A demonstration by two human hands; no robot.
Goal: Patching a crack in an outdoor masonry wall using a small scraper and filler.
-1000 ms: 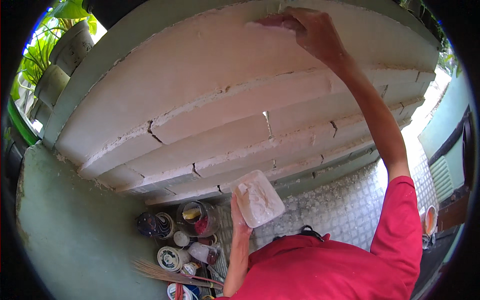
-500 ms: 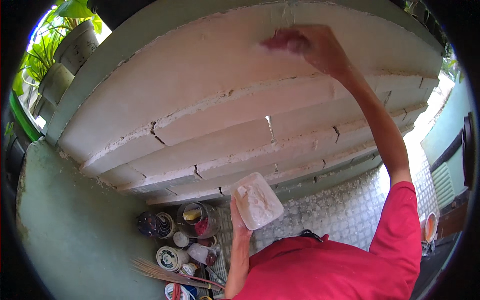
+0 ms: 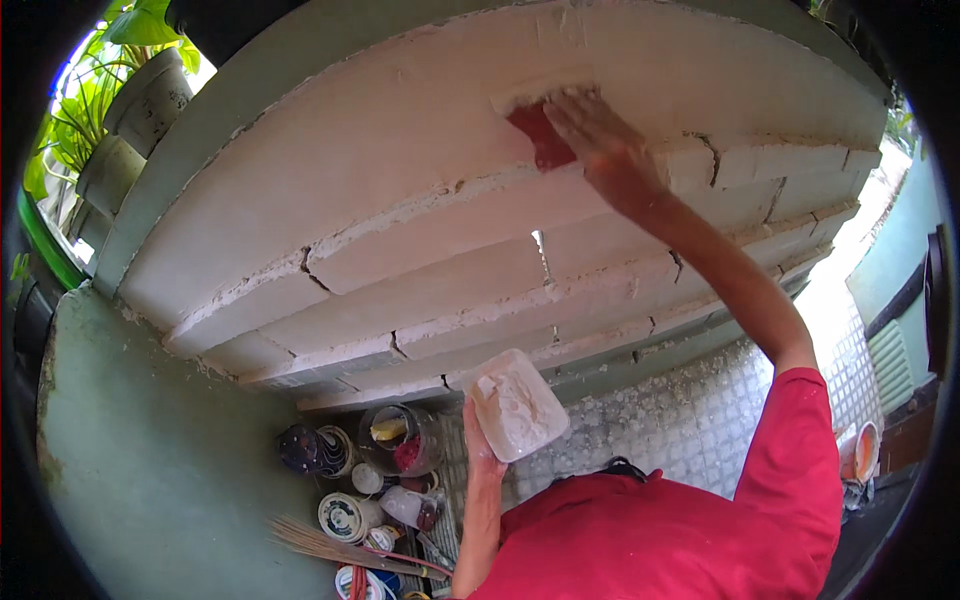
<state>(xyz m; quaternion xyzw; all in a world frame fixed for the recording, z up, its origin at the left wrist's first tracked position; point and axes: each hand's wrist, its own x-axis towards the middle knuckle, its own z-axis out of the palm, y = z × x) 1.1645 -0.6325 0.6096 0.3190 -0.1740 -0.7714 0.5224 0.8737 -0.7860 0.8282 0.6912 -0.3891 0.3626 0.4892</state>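
My right hand is stretched up against the pale wall panel, closed around a red putty scraper. The fingers lie over the scraper's right part, and its upper edge meets the wall. A band of whitish putty shows along that edge. Lower down, my left hand grips a white square tub from its left side. Inside the tub lies white putty, heaped unevenly, its surface facing up toward me.
Stepped ledges with dark cracks run below the panel. At lower left stand a clear bucket, several paint cans and a stick broom by a green wall. Potted plants line the upper left. Tiled floor lies below.
My right hand has moved down and slightly left on the wall with the scraper, which was blurred before. My left hand and the tub have stayed nearly in place.
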